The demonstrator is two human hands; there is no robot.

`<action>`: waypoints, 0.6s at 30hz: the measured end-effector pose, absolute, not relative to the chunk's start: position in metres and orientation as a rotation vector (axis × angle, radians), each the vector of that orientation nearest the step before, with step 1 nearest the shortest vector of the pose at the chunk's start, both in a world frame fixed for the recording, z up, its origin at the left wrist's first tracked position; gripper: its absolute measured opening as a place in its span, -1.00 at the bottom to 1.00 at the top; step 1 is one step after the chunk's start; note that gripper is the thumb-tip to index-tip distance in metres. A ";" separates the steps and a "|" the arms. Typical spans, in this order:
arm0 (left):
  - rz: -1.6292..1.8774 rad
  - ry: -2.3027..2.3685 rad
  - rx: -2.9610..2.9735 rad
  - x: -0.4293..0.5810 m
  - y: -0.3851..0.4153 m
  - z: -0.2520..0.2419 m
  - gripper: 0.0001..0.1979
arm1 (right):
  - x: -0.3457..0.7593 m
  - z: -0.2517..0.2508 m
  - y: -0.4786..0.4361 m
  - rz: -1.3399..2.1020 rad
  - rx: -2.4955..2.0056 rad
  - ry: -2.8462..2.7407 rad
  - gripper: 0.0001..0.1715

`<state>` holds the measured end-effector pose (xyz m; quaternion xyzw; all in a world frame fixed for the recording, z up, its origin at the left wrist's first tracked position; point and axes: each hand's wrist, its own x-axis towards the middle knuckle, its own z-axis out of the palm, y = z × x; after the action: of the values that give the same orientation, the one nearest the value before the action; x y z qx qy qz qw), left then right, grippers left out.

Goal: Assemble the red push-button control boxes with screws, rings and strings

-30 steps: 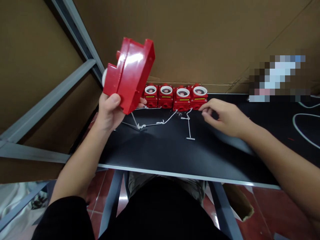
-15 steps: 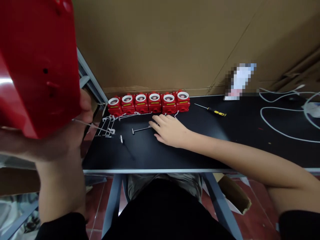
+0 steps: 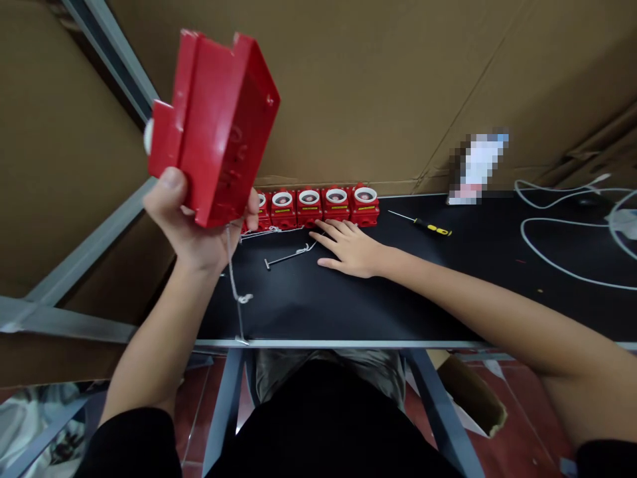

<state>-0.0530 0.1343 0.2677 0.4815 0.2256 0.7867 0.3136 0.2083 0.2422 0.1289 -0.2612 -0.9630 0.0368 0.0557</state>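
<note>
My left hand point(image 3: 202, 245) is wrapped round the lower end of a red plastic alarm box point(image 3: 213, 133), held up and tilted above the table's left part. Its hollow side faces right, and a bit of white ring point(image 3: 148, 137) shows at its left edge. From it a white cord point(image 3: 231, 265) hangs down to a small metal T-shaped hammer point(image 3: 241, 322). My right hand point(image 3: 353, 252) lies flat, fingers spread, just before the row of red alarm boxes point(image 3: 336, 204). Left of its fingertips lies another small T-shaped hammer point(image 3: 283, 257) on a cord.
The boxes stand against a cardboard wall point(image 3: 358, 86) on the black table point(image 3: 318, 312). A yellow-black screwdriver point(image 3: 432, 227) lies right of them. Farther right are a blurred-out phone-like object point(image 3: 478, 166) and a white cable point(image 3: 547, 264). A metal frame point(image 3: 74, 245) stands at left.
My left hand has moved right and away from me, turning the box so its hollow side shows. The corded hammer hangs lower and nearer the table's front edge. My right hand has shifted slightly forward and right.
</note>
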 end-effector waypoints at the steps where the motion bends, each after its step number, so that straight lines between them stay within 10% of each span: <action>1: 2.077 0.595 1.341 -0.047 0.137 0.264 -0.43 | 0.207 0.130 0.243 0.142 -0.789 -2.910 0.04; 8: 1.929 0.826 1.316 -0.025 0.144 0.256 -0.48 | 0.200 0.150 0.215 0.455 -0.675 -2.755 -0.06; 15: 1.816 0.742 1.349 -0.001 0.148 0.284 -0.49 | 0.160 0.151 0.167 1.392 -0.463 -2.438 0.24; 18: 1.922 0.500 1.331 0.013 0.149 0.301 -0.68 | 0.143 0.145 0.163 1.650 -0.458 -2.289 -0.10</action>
<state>0.0126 0.1490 0.3007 0.5179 0.1947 0.7480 0.3665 0.1433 0.1629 0.1454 -0.1586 -0.7928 0.5714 0.1407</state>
